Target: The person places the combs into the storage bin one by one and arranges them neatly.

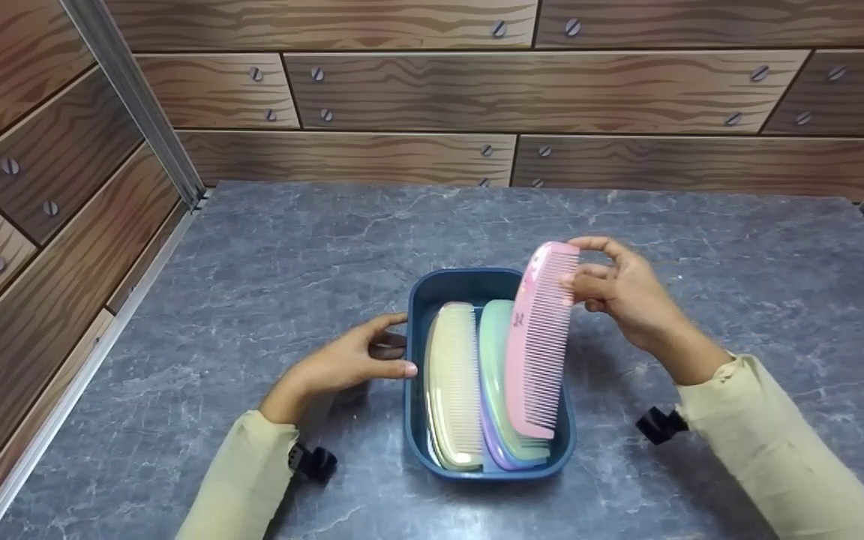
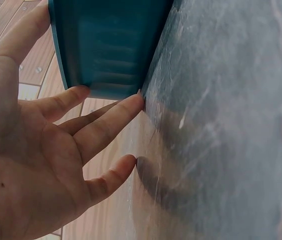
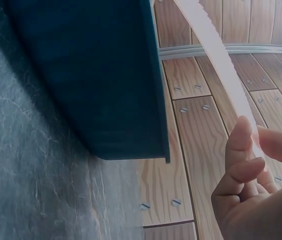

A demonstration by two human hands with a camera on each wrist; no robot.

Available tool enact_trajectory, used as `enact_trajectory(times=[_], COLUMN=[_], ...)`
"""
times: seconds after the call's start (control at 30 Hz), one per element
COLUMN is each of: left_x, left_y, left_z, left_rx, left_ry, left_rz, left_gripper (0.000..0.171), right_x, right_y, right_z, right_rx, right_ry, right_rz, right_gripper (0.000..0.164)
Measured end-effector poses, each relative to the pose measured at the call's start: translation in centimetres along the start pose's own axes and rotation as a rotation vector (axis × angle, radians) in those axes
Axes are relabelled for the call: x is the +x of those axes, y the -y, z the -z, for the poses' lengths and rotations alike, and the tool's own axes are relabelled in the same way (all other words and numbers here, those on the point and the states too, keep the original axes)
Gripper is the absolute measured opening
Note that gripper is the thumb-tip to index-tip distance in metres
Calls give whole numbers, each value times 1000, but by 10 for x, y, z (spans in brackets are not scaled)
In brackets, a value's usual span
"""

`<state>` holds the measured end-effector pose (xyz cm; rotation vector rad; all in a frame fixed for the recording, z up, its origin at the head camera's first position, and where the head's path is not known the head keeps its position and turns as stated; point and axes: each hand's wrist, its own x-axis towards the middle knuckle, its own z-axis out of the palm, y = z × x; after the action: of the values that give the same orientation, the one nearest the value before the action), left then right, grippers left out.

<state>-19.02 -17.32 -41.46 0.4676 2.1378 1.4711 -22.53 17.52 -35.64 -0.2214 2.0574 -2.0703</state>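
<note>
A pink comb point(image 1: 544, 337) is pinched at its far end between the thumb and fingers of my right hand point(image 1: 623, 289). It leans over the right part of a dark blue bin point(image 1: 466, 276), teeth facing right. In the right wrist view the comb point(image 3: 221, 65) shows edge-on, raised beyond the bin wall point(image 3: 91, 80). My left hand point(image 1: 349, 356) touches the bin's left side, thumb at the rim; in the left wrist view its fingers point(image 2: 108, 122) spread out fairly straight. Inside the bin lie cream combs point(image 1: 454, 382) at left, with a green comb point(image 1: 496, 345) and a purple comb point(image 1: 496, 444) at right.
A grey marbled tabletop point(image 1: 289, 247) surrounds the bin. Wood-patterned panels point(image 1: 402, 90) stand behind it and at the left, with metal corner posts point(image 1: 139, 97). Small black devices point(image 1: 313, 463) sit at both wrists.
</note>
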Motion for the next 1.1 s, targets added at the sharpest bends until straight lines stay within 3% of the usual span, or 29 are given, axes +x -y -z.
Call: enact_trajectory(times=[0.47,1.1], left_x=[0,0], left_y=[1,1], left_z=[0,1], left_rx=[6,25], left_ry=[-5,5], left_rz=[1,10], left_gripper=[86,88], right_x=[2,10], right_y=[-11,-18], right_z=[-12,-14], right_rx=[-193,-259], right_ry=[76,80], right_rz=[4,47], right_gripper=[48,40])
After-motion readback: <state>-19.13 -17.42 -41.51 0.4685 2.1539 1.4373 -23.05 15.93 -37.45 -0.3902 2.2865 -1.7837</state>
